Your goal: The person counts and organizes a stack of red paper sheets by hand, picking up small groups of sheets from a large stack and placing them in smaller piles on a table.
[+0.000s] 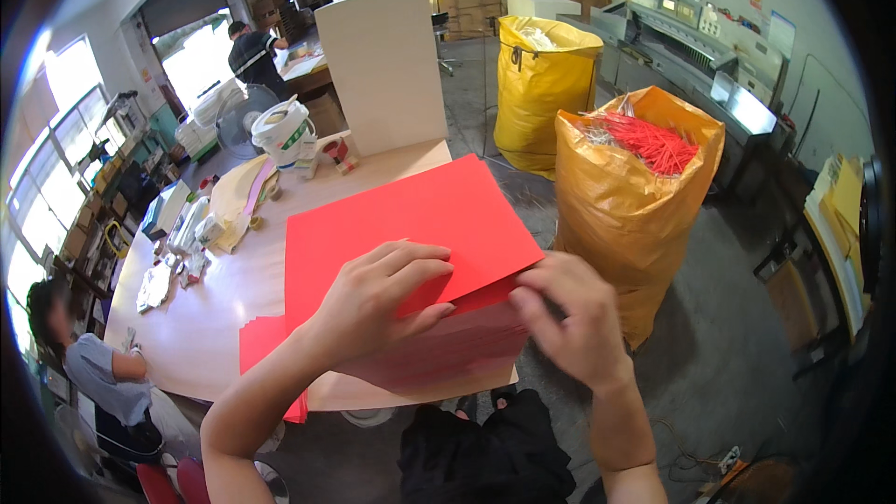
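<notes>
A tall stack of red paper sheets [420,224] stands at the table's near edge in front of me. Its top layer is raised a little along the near right side, leaving a dark gap. My left hand [378,294] lies over the near edge of the top, fingers spread and thumb apart, touching the red surface. At the near right corner my right hand [574,313], slightly blurred, has its fingers curled round the edge of the top sheet, thumb below. How many sheets it grips is hidden. More red sheets [261,341] lie lower, left of the stack.
The wooden table [219,317] bears a white bucket [283,131], tape rolls and papers. An upright pale board [385,70] stands behind the stack. An orange sack [616,215] and yellow sack [541,93] stand right. One person [107,383] sits left; another [257,61] stands far back.
</notes>
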`<action>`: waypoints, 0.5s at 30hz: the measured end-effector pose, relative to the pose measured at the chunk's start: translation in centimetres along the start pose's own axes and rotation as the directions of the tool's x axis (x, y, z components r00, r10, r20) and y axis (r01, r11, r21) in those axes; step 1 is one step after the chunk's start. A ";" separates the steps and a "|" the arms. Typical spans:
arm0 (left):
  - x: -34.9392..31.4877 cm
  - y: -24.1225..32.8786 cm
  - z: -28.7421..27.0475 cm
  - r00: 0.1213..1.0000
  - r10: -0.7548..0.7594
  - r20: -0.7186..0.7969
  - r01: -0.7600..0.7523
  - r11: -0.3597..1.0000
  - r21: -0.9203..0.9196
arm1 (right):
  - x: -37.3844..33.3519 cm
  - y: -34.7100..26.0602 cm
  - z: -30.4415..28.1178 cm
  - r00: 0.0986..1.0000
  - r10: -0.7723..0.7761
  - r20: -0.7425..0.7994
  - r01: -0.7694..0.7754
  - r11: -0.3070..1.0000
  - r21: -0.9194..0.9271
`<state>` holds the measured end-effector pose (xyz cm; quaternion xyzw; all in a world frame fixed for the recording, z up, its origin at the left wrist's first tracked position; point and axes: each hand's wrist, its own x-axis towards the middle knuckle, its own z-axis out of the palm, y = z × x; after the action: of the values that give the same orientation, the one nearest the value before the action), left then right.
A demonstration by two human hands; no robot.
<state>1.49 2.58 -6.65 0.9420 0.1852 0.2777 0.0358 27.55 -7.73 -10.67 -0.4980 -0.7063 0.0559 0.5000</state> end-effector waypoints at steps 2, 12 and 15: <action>-0.1 0.0 0.0 1.000 -0.011 0.000 0.011 1.000 -0.019 | -0.3 0.5 -0.9 0.960 0.210 -0.184 -0.210 0.977 0.022; 0.2 0.3 -0.1 0.998 -0.070 -0.007 0.070 0.996 -0.053 | 2.1 0.4 -3.2 0.871 0.355 0.339 -0.315 0.934 -0.170; 0.1 0.1 -0.1 0.999 -0.054 0.009 0.054 0.998 -0.043 | 2.1 0.7 -3.4 0.867 0.354 0.350 -0.323 0.935 -0.144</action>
<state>1.56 2.57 -6.47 0.9368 0.2044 0.2767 0.0642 30.58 -7.24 -8.04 -0.6141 -0.6912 0.2071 0.3196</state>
